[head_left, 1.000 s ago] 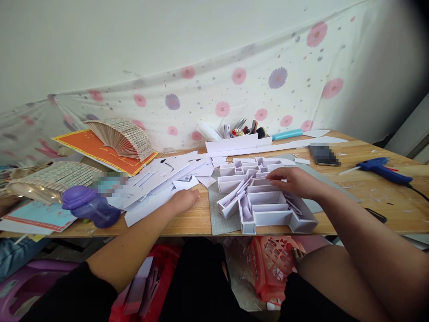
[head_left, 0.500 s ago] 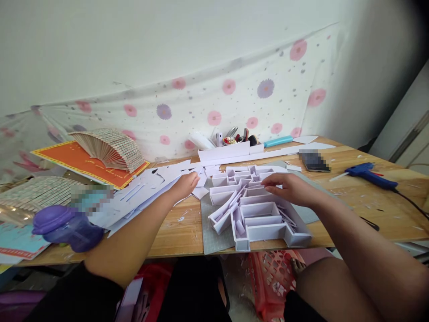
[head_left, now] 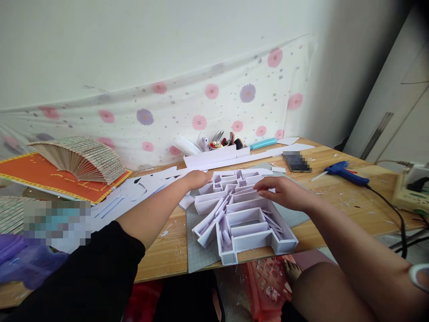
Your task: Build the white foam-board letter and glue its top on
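A white paperboard model with letter-like, walled compartments [head_left: 248, 230] lies on a grey cutting mat [head_left: 197, 250]. Thin white strips [head_left: 273, 223] are heaped in its right channel, and more lie in the left slanting piece. My left hand [head_left: 200, 179] is at the model's far left corner, fingertips by its edge; most of its fingers are hidden behind the hand. Over the model's right side, my right hand [head_left: 279, 191] has loosely bent fingers, the thumb apart from them. I see nothing held in it, though its fingertips hover at or touch the inner walls.
A blue glue gun [head_left: 345, 172] with a black cord and a phone [head_left: 296, 162] lie to the right. Behind stands a white tray [head_left: 211, 158] of tools. Cut white sheets [head_left: 117, 201], a folding fan [head_left: 83, 158] and a purple bottle [head_left: 33, 264] occupy the left.
My left hand has moved right, to the model's far left corner. My right hand stays over the model's right side. The view has turned slightly right; the model looks unmoved on the mat.
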The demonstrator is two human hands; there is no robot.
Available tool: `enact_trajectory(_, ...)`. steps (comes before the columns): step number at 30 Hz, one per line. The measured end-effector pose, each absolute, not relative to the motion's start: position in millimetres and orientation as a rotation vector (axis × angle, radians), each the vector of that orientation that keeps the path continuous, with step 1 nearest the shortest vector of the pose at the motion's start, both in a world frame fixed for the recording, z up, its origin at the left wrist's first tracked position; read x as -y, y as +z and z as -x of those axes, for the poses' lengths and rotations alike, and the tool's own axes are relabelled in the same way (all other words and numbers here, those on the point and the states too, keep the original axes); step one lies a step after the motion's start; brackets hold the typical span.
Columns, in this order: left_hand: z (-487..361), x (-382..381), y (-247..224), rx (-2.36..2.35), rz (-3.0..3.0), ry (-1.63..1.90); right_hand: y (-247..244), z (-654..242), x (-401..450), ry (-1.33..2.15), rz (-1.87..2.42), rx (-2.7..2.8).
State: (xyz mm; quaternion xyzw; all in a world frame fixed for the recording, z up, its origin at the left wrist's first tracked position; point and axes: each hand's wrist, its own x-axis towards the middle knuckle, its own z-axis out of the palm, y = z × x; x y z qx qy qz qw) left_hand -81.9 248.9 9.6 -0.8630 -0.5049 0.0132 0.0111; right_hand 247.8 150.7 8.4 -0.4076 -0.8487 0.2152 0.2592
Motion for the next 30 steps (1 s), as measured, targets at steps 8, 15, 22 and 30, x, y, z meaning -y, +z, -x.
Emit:
enact_trajectory(8,87.5,-246.0,2.9,1.607,2.727,-0.155,9.9,-243.6,-149.8,0.577,1.106,2.312)
enact_trajectory(15,114.9,-223.6,24.2,1.856,2.526,-0.431,13.4,-237.9,-146.4,0.551,1.116,2.316)
enact_trajectory(22,206.1,-144.0,40.8,2.165,2.017,-0.524,15.3,-226.7,-140.5,0.517,1.053,2.323)
enact_trajectory(30,291.7,-26.9,1.8,2.436,1.887,-0.184,17.0,-215.1,-136.0,0.481,1.023,2.414)
